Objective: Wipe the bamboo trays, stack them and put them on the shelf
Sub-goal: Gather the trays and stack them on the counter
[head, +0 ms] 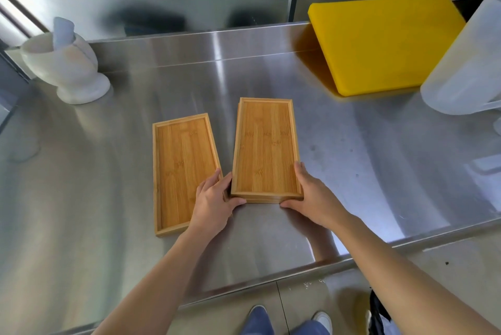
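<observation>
Stainless steel counter (352, 172) is occupied at its middle by a stack of bamboo trays (267, 147), clasped at its near corners between the left hand (214, 200) and right hand (311, 193). Just left, a single bamboo tray (181, 169) is laid flat.

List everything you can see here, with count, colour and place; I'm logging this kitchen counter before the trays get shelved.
Stacked bamboo trays: at least two, tan, counter centre, held at the near end.
Single bamboo tray: one, tan, flat on the counter left of the stack.
Mortar and pestle: one set, white, far left.
Cutting board: one, yellow, far right, leaning on the back wall.
Plastic jug: one, translucent white, right edge.
Steel counter: one, silver.
Shoes: two, white toes, on the floor below.
Left hand: on the stack's near left corner.
Right hand: on the stack's near right corner.
</observation>
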The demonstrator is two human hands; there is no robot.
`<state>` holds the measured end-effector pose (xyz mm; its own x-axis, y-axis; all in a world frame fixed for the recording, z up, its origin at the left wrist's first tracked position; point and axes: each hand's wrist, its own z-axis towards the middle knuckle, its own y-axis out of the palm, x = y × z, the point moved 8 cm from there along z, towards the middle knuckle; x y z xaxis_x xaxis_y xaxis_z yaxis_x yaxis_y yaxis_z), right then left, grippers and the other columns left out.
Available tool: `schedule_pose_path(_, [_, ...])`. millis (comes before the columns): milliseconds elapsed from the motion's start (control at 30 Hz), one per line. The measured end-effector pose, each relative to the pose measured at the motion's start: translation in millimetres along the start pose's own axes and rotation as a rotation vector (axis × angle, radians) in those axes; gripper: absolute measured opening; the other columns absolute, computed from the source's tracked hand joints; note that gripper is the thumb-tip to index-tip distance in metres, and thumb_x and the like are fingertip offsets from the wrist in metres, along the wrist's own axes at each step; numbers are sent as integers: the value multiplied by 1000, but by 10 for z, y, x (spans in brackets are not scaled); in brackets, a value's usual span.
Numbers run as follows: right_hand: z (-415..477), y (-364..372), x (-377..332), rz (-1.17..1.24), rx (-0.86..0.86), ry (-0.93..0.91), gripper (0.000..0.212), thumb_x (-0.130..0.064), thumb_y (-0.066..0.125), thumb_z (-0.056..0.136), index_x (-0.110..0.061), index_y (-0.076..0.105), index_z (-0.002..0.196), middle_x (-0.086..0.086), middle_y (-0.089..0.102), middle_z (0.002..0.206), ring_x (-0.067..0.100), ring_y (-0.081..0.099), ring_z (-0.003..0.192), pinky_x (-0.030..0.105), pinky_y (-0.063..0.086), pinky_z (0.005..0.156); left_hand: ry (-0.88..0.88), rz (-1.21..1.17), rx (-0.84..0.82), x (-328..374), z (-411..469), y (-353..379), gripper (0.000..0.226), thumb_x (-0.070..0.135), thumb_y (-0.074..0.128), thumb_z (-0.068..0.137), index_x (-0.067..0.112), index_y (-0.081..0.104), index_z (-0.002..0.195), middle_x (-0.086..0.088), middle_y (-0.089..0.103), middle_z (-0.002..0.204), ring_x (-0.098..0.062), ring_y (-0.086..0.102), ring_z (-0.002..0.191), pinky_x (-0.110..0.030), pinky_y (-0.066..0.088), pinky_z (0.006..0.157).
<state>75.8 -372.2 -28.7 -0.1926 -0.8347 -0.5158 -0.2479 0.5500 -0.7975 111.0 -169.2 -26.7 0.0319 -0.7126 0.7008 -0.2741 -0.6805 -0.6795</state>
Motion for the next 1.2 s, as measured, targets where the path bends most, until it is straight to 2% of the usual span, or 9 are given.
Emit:
schedule_pose_path(333, [1,25,36,50,14,-5,99,-43,64,82,-24,-7,149,0,4,160,21,23,143,36,26,113,25,26,12,18,-30,-13,65,28,67,84,20,39,142,-4,31,154,-27,18,143,-38,16,116])
schedule_pose_path(400, [2,29,79,132,8,15,101,-50,65,77,-29,-2,149,-4,10,160,20,25,142,39,28,114,33,21,-6,7,-31,-23,67,30,67,83,21,38,143,-5,31,154,-25,17,144,-39,15,116])
schedule_pose_path(500, [-24,-78,57,131,151,-15,96,-72,54,69,-32,13,146,-3,25,155,25,32,138,49,32,111,69,-19,-17,14,-54,-120,66,34,64,86,21,35,144,-2,32,153,-18,15,145,-40,12,116])
schedule_pose_path(633, [-280,-360,-457,62,441,-247,69,-56,49,80,-12,46,134,6,50,137,20,44,123,29,31,103,-41,-90,117,-193,-76,-472,62,38,56,90,18,33,144,-5,38,150,-25,30,141,-47,26,115])
schedule_pose_path(733, [-341,-145,-921,88,217,-377,49,-47,43,86,-11,61,115,3,66,101,13,57,90,30,48,84,-222,-48,233,-493,-103,-708,60,34,56,91,11,35,143,-15,42,146,-36,42,130,-45,35,107])
schedule_pose_path(800, [-302,151,-1096,35,21,-372,36,-38,46,92,-11,63,108,5,68,88,17,57,76,33,47,72,-296,55,262,-627,-144,-791,57,31,56,91,8,37,139,-19,42,141,-37,39,130,-44,33,107])
schedule_pose_path(967, [-159,646,-1121,-42,-137,-181,32,-37,45,93,-7,57,98,8,62,81,30,61,78,37,46,69,-399,201,232,-926,-225,-844,36,21,48,93,5,42,125,-27,51,122,-45,51,111,-46,40,90])
schedule_pose_path(1100, [-135,818,-1181,63,-229,-150,28,-34,48,93,-12,56,107,-6,50,69,16,51,68,28,38,59,-424,391,261,-1024,-244,-923,29,23,37,99,-3,45,108,-30,59,115,-47,57,105,-47,42,83])
schedule_pose_path(1200, [-132,859,-1231,354,-266,-54,23,-29,53,90,-15,63,106,-9,49,63,8,46,59,22,35,56,-401,508,220,-1011,-228,-928,30,22,33,101,-4,44,111,-27,60,116,-45,58,107,-45,43,86])
